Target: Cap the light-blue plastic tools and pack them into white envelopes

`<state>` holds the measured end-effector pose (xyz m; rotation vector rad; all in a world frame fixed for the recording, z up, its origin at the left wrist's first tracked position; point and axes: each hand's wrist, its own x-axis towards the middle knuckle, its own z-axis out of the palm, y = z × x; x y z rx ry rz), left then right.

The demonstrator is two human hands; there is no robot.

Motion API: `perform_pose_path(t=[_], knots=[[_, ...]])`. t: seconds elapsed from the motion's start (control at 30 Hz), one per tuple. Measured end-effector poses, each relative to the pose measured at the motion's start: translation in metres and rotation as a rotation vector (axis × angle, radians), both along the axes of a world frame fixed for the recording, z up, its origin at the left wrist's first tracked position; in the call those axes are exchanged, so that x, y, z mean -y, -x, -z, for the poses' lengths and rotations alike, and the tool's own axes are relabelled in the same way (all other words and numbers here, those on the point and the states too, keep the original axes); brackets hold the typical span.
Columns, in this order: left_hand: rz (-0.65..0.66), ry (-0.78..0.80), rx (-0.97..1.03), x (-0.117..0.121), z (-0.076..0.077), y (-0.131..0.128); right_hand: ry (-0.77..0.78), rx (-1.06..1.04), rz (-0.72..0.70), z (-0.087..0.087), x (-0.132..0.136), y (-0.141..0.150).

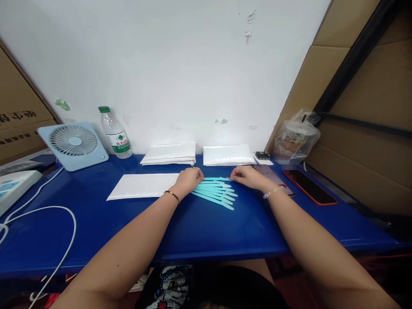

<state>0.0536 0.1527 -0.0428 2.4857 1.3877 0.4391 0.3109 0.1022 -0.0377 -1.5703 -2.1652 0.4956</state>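
Note:
Several thin turquoise sticks (215, 189) with paler, narrow tips lie fanned out on the blue table, tips pointing right. My left hand (190, 179) is closed in a pinch at their left ends, at the topmost stick, and hides those ends. At that stick's tip, the thumb and fingers of my right hand (246, 177) are pinched together. A flat white padded envelope (141, 186) lies to the left, its right end partly behind my left hand. Behind my hands are two piles of similar envelopes, a left pile (169, 153) and a right pile (228, 155).
A blue fan (75, 143) and a water bottle (117, 137) stand at the back left. White cable (72, 219) loops across the left side. On the right are two phones, one red-edged (312, 188) and one near my wrist (283, 182), and a bagged cup (296, 135).

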Motion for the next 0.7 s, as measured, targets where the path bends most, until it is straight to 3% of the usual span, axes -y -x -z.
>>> perform_pose_path(t=[0.27, 0.4, 0.5, 0.7], knots=[[0.096, -0.064, -0.065, 0.007, -0.008, 0.001, -0.030, 0.020, -0.031, -0.002, 0.005, 0.020], [0.329, -0.018, -0.162, 0.017, -0.019, 0.008, -0.024, 0.175, -0.130, -0.015, 0.027, 0.034], [0.401, 0.002, -0.244, 0.028, -0.026, 0.006, 0.001, 0.323, -0.179, -0.022, 0.041, 0.048], [0.400, -0.133, -0.294, 0.042, -0.015, -0.010, -0.085, 0.490, -0.196, -0.013, 0.041, 0.065]])
